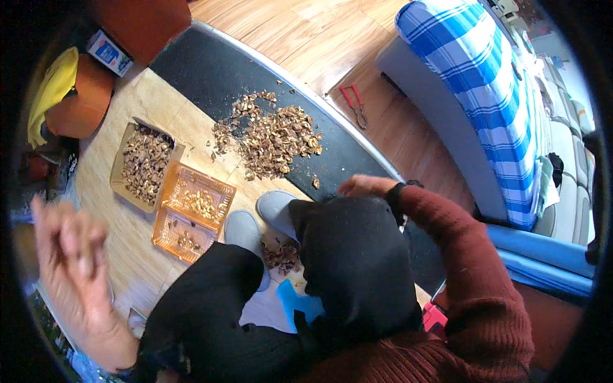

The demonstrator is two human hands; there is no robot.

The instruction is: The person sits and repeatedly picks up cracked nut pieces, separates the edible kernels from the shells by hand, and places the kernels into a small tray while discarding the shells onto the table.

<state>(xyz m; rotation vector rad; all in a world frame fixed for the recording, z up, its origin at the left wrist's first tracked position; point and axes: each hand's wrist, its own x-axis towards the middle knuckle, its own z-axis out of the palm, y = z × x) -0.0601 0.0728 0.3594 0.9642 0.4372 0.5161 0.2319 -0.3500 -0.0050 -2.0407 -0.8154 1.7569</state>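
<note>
My left hand (79,273) is raised at the left, blurred, palm up with bent fingers, and nothing shows in it. Beyond my right knee, my right hand (364,185) is bent downward over the black mat; its fingertips are partly hidden, so a grip cannot be told. A heap of cracked nut shells (275,141) lies across the mat and wood floor. Left of it stands a cardboard box (117,167) full of shell pieces. Against the box lies an orange clear plastic tray (160,230) with two compartments, holding nut kernels (198,202) and a few smaller bits.
Red-handled pliers (355,106) lie on the floor past the metal edge strip (287,76). More shells (282,256) lie between my grey slippers (278,210). An orange bin (81,107) with a yellow cloth stands upper left. A bed with a blue checked cover (474,86) is upper right.
</note>
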